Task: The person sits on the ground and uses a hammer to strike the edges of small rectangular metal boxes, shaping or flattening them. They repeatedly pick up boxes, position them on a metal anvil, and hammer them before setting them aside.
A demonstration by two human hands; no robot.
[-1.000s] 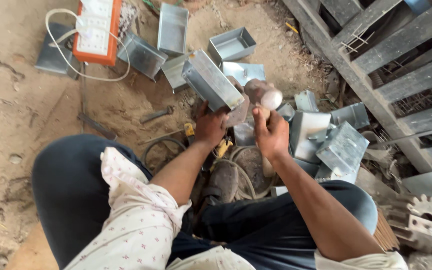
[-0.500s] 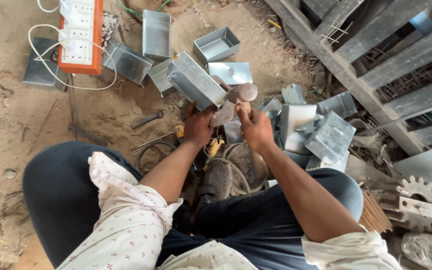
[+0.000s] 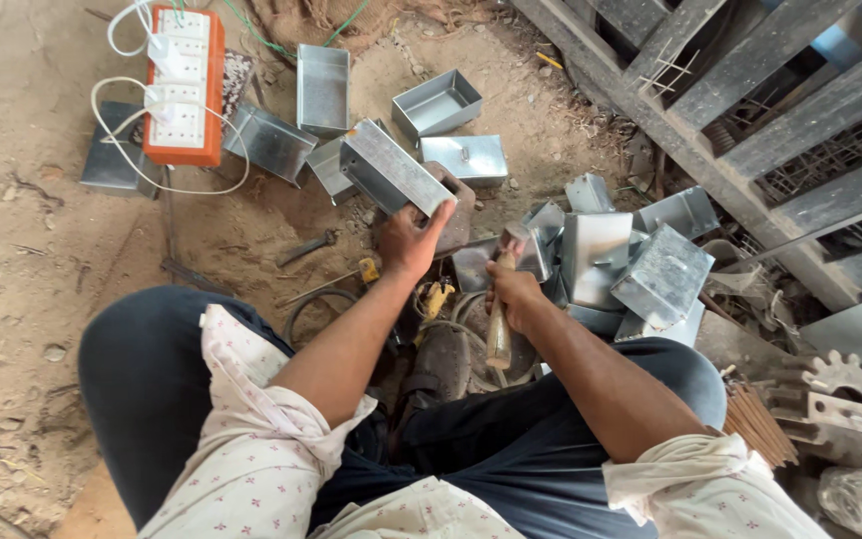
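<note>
Hammer (image 3: 499,329), wooden handle, in right hand (image 3: 513,291), grip closed round it, head low. Left hand (image 3: 413,238) clamps metal box (image 3: 394,170) on block. Finished boxes (image 3: 641,262) piled right, more lie beyond on dirt floor (image 3: 22,230); this one unfinished, I'd judge.

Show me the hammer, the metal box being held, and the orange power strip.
hammer (image 3: 499,334), head view, on its wooden handle below the right hand.
metal box (image 3: 391,170), head view, on its long grey side.
orange power strip (image 3: 184,85), head view, on its white socket face.
</note>
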